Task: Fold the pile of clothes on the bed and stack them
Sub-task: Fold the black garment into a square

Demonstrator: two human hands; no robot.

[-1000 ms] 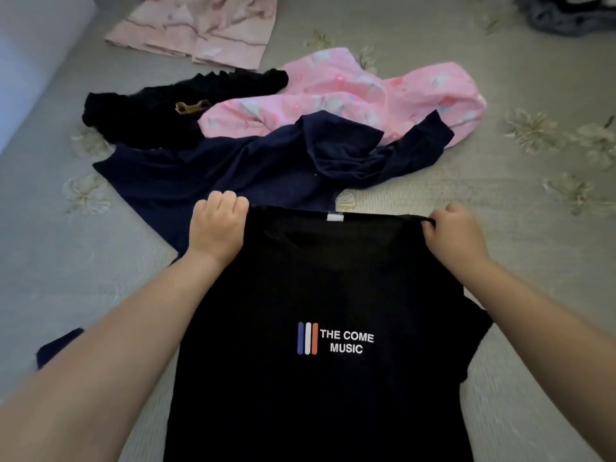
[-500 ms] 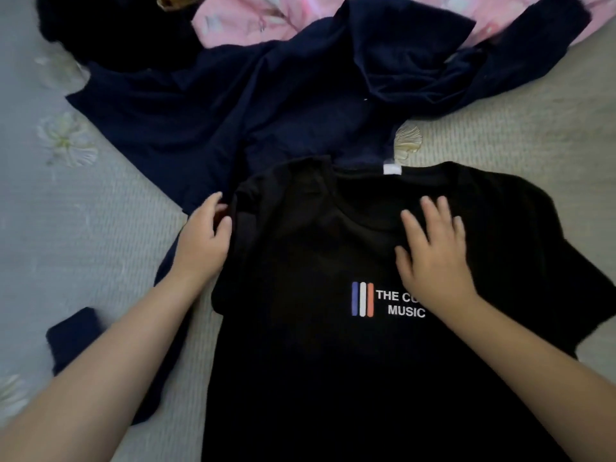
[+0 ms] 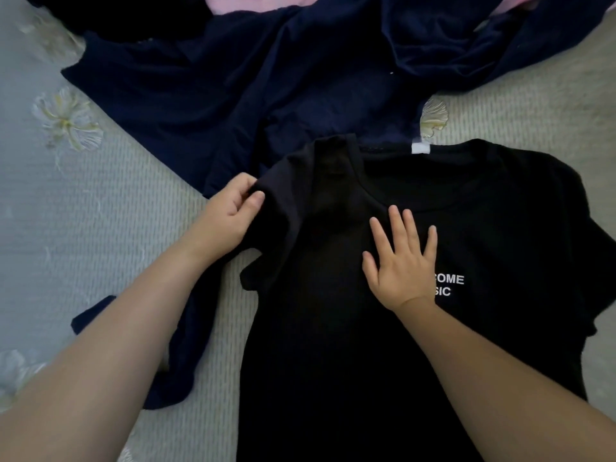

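Observation:
A black T-shirt (image 3: 500, 228) with white chest lettering lies front-up on the bed, collar away from me. My left hand (image 3: 230, 211) pinches the shirt's left shoulder and sleeve, which is bunched and folded inward. My right hand (image 3: 400, 261) lies flat with fingers spread on the chest, covering part of the print. A crumpled navy garment (image 3: 266, 78) lies just beyond the collar, and part of it runs under my left forearm.
The grey bedspread (image 3: 83, 211) with embroidered flowers surrounds the clothes. A strip of pink fabric (image 3: 253, 0) and a black garment (image 3: 116, 15) show at the top edge behind the navy one.
The view has moved closer and lower. My left hand went from resting beside the shoulder to pinching it. My right hand slid left over the print.

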